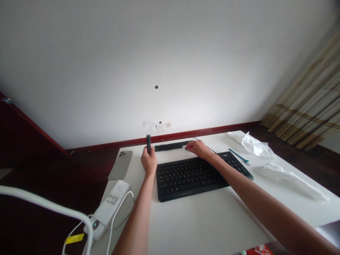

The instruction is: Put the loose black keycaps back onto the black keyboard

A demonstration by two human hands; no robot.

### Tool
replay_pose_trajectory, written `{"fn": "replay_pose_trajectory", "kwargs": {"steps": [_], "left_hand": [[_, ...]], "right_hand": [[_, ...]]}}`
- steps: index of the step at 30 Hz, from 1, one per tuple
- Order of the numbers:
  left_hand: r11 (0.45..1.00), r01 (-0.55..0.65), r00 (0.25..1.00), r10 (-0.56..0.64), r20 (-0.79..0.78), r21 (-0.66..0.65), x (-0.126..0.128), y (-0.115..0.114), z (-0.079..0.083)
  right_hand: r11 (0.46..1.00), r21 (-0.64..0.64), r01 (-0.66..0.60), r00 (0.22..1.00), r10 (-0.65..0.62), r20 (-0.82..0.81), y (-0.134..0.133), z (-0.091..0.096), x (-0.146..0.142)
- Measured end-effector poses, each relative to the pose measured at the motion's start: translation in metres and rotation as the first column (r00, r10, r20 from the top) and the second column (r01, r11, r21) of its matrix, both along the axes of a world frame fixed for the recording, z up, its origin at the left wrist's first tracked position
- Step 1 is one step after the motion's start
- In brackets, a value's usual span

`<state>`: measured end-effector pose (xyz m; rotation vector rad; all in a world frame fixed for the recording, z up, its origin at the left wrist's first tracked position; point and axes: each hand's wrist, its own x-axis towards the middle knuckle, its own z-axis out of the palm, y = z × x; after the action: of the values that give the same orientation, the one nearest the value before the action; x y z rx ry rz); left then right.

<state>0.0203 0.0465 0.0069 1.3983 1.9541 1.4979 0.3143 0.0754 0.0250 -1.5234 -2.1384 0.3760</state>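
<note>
Over on the desk (207,216), keycaps (170,146) line up behind the keyboard (183,177); left of it lies a phone (120,165), device (113,200) nearer; right, a tool (238,156), then two bags (294,180).

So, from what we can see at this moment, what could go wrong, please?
The dark upright piece in the left grip could slip and drop. The right grip is at the end of the row of small black pieces, so a careless move might scatter them. The phone lies close to the left edge of the table; a bump could perhaps knock it off.
</note>
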Motion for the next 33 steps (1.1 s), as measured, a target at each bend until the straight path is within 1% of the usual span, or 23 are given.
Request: {"fn": "replay_pose_trajectory", "kwargs": {"steps": [3,8,16,26,30,33], "left_hand": [[1.000,-0.003,1.000,0.003,-0.004,0.010,0.000,0.000,0.000],[1.000,-0.015,1.000,0.015,-0.008,0.024,0.001,0.001,-0.001],[1.000,-0.011,1.000,0.011,-0.012,0.016,0.001,0.002,-0.001],[1.000,-0.009,1.000,0.009,-0.011,0.020,0.001,0.001,-0.001],[1.000,-0.001,1.000,0.001,-0.003,0.013,0.000,0.000,0.001],[1.000,-0.005,1.000,0.005,-0.012,0.016,0.001,-0.002,0.003]], "right_hand": [[1.000,-0.014,-0.010,1.000,0.009,-0.016,0.003,0.001,-0.007],[1.000,-0.010,0.014,1.000,-0.014,-0.015,0.005,0.004,-0.013],[0.998,0.006,0.059,0.998,-0.059,0.001,0.008,-0.001,-0.014],[0.997,0.016,0.076,0.997,-0.076,0.000,0.009,0.000,-0.015],[0.998,0.016,0.068,0.998,-0.068,-0.014,0.003,0.004,-0.013],[0.999,0.028,0.044,0.998,-0.043,-0.046,-0.014,0.011,-0.001]]}}
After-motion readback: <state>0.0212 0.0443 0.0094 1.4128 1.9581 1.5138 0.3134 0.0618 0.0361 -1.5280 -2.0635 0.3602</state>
